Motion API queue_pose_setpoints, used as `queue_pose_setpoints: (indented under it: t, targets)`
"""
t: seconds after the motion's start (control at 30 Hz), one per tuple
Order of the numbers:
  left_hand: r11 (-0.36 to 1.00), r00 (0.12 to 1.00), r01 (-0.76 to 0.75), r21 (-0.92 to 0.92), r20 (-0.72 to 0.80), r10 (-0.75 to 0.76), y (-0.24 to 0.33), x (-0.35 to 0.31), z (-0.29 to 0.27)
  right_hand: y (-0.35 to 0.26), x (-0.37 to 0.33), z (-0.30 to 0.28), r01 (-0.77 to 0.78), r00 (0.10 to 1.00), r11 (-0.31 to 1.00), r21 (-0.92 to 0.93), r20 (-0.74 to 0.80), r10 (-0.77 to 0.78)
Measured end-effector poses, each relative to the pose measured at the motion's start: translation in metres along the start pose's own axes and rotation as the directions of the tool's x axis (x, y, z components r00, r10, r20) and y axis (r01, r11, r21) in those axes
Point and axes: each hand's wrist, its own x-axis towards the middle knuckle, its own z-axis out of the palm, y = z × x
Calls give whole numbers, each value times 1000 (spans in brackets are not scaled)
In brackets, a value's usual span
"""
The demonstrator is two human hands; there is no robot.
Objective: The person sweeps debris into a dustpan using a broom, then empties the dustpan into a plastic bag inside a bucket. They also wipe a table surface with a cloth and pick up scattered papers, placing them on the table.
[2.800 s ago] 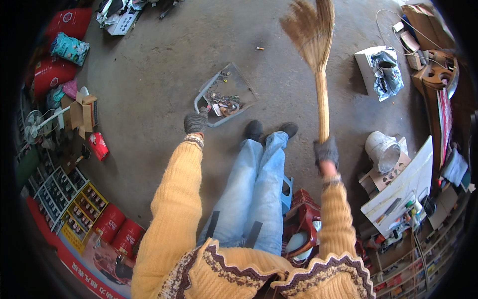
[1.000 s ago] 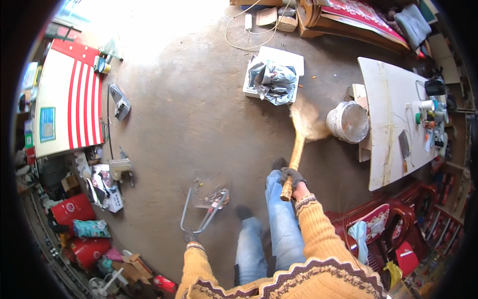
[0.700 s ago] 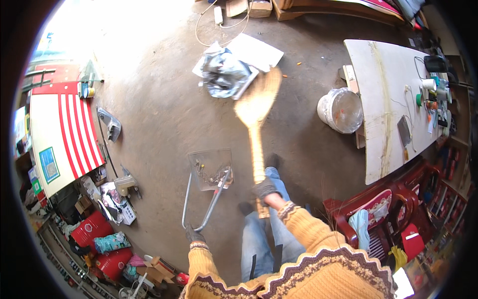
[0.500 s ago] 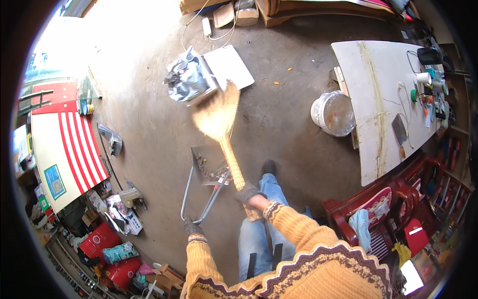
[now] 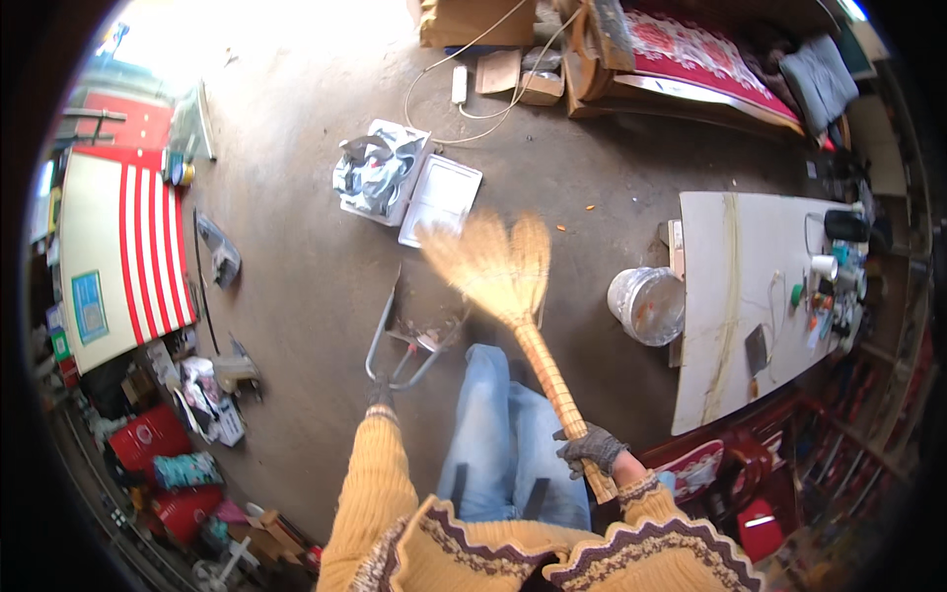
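The broom (image 5: 513, 296) had swung left across the frame: a second earlier its head lay right of centre by the bucket (image 5: 646, 306), then it passed near the white tray (image 5: 395, 183) at upper centre, and now it hung blurred at centre, bristles just right of the dustpan (image 5: 409, 340). The right hand (image 5: 592, 449), gloved, was clamped around the lower end of the handle at lower right of centre. The left hand (image 5: 382, 393) sat at the near end of the dustpan's long wire handle, left of centre; it seemed closed on it, though it was too small to be sure. The pan's mouth lay on the concrete floor (image 5: 296, 296) with dark scraps in it. Judging by that sweep toward the pan, the stroke was gathering litter into it, and more strokes looked likely before the floor near the table (image 5: 740, 296) was done.
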Motion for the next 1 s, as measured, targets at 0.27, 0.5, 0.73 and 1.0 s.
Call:
queue_pose_setpoints:
  t: [0.27, 0.5, 0.73, 1.0]
  targets:
    - [999, 997, 16, 30, 69, -18, 57, 8, 25, -136, 55, -57, 415, 904, 898, 149, -176, -389]
    - [976, 975, -169, -138, -167, 146, 58, -36, -2, -283, 173, -103, 547, 783, 833, 76, -397, -478]
    - [984, 945, -117, 136, -289, 152, 85, -113, 18, -178, 87, -151, 271, 944, 946, 179, -243, -224]
    - [846, 869, -425, 321, -115, 481, 246, -177, 143, -143, -31, -159, 312, 944, 826, 469, -249, -216]
